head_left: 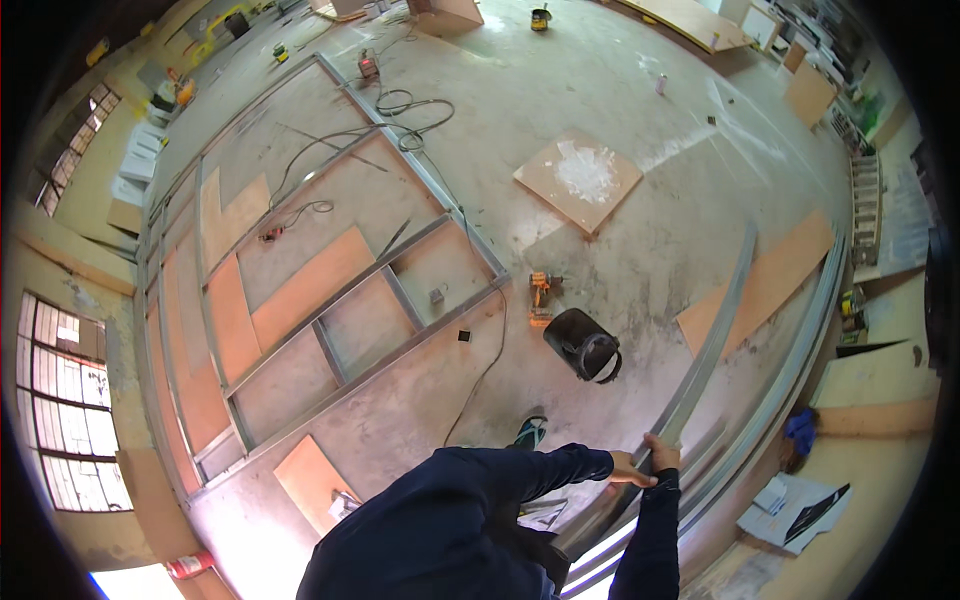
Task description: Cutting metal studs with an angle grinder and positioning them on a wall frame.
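A long grey metal tube (702, 368) slants from the lower middle up toward the right. Both my hands are wrapped round it, close together. My left hand (628, 469) reaches in from the left and is closed on the tube. Just beside it, my right hand (662, 456) grips the same tube, with the forearm rising from the lower edge. The fingers' undersides are partly hidden. More long metal tubes (775, 420) lie to the right of the one I hold. Past its far part lies a brown board (765, 275) on the floor.
A large welded-looking metal frame (402, 290) covers the floor at left, with boards and cables about it. A black bucket (573, 338) and an orange cordless drill (541, 291) stand ahead. A powder-covered board (580, 180) lies farther off. A ladder (865, 200) is at the right wall.
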Motion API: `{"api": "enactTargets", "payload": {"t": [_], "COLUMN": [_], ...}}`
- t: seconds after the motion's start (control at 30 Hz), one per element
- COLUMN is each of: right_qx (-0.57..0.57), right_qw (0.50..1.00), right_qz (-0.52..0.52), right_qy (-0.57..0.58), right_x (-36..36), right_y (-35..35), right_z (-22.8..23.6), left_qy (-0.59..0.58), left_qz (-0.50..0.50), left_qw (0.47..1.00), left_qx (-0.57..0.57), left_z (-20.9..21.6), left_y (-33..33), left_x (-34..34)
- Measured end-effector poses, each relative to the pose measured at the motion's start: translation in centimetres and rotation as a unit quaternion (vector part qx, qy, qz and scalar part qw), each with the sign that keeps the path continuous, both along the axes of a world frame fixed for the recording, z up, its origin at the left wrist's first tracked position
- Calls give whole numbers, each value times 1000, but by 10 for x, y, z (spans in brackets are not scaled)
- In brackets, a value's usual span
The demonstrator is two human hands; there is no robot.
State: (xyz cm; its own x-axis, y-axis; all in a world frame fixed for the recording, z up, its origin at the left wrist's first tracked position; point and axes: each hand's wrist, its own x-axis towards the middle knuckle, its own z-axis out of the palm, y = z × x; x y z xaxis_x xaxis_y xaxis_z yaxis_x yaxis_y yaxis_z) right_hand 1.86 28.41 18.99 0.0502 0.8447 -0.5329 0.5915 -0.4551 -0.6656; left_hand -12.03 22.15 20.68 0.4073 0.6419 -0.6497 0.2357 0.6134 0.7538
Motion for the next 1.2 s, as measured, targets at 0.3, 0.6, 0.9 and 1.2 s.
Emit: {"api": "enactTargets", "payload": {"t": [0.3,0.6,0.9,1.2], "right_qx": [6,-359,-375,-318], "right_qw": [999,888,835,844], "right_qz": [-50,-89,-116,-221], "right_qy": [11,272,387,372], "right_x": [-140,-190,-167,-215], "right_y": [-4,-92,68,176], "right_z": [-56,-50,-120,-101], "left_qy": [247,347,410,481], "left_qz": [-148,35,76,96], "left_qw": [951,936,901,832], "left_qx": [113,35,-119,-260], "left_z": [-11,14,216,310], "left_y": [-3,-192,-324,-241], "left_x": [-110,-210,-250,-297]}}
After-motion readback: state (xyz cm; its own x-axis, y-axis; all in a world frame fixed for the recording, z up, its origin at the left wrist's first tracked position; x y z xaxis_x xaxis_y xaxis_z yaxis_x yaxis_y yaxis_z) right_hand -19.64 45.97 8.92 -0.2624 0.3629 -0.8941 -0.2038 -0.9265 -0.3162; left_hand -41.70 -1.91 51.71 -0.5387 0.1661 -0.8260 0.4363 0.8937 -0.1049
